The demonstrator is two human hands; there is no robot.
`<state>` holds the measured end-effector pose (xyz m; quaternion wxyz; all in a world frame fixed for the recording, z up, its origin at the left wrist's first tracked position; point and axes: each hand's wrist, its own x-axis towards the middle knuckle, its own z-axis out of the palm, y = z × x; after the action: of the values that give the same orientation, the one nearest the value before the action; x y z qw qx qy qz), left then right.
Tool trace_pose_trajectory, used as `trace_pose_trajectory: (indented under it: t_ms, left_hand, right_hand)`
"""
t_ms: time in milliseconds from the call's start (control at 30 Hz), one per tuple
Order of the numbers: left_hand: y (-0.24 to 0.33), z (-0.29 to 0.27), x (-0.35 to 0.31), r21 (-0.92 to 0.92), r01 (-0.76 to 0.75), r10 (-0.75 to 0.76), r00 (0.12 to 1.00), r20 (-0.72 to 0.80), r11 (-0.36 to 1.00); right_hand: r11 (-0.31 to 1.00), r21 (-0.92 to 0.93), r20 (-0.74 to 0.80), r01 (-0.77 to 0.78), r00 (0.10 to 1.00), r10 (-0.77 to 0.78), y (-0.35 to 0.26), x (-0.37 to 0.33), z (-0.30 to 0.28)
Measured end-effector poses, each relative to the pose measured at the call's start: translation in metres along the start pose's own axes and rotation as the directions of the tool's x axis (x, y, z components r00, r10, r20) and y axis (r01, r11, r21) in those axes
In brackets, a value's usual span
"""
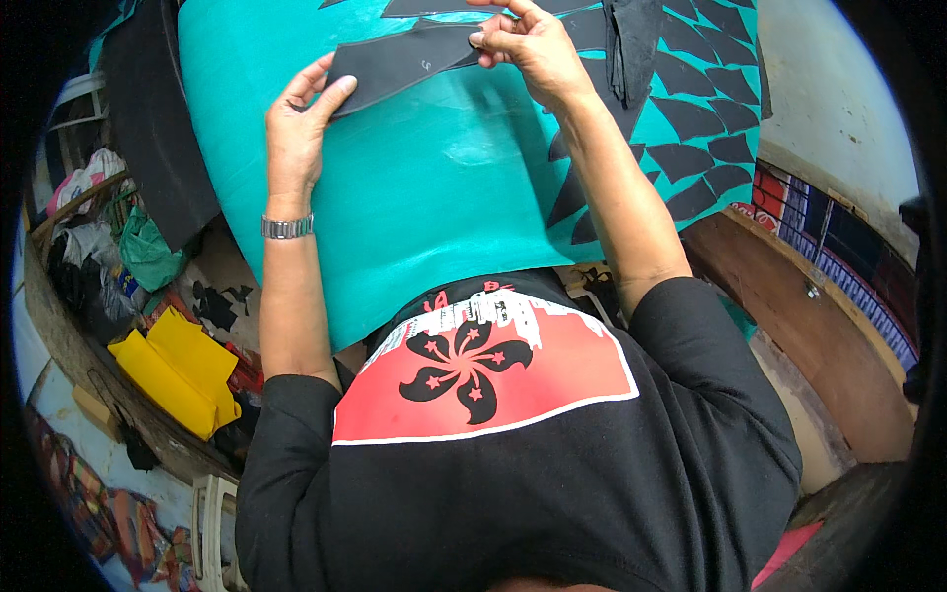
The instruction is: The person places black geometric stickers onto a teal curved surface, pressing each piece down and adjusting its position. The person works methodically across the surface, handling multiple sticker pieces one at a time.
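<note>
A long black cut piece of sheet material (395, 67), with a small pale mark on it, is stretched between my two hands above a green-covered table (414, 197). My left hand (308, 107) pinches its left end, thumb on top. At the other end, my right hand (523, 47) grips the narrower tip between thumb and fingers. Other black cut pieces (686, 118) lie spread over the right side of the green surface. Just right of my right hand, a folded black strip (628, 49) rests on them.
A black sheet (158, 118) hangs at the table's left. Beyond it are a green plastic bag (148, 247), yellow folded sheets (182, 370) and black scraps on the floor. A brown wooden board (799, 326) stands at the right. Part of a white plastic chair (212, 528) shows lower left.
</note>
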<state>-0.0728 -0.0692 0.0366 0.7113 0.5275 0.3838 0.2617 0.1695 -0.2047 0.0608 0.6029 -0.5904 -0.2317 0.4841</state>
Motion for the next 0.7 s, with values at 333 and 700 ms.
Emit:
trace_pose_trajectory:
  t_ms: [333, 700]
  left_hand:
    - [-0.004, 0.019, -0.034, 0.196, 0.079, -0.127, 0.960, 0.248, 0.977]
    - [-0.008, -0.010, -0.054, 0.083, -0.037, 0.023, 0.986, 0.166, 0.996]
  right_hand:
    - [0.991, -0.128, -0.108, 0.024, 0.993, -0.038, 0.006, -0.071, -0.019]
    - [0.058, -0.994, 0.074, 0.096, 0.948, -0.311, 0.072, -0.111, -0.041]
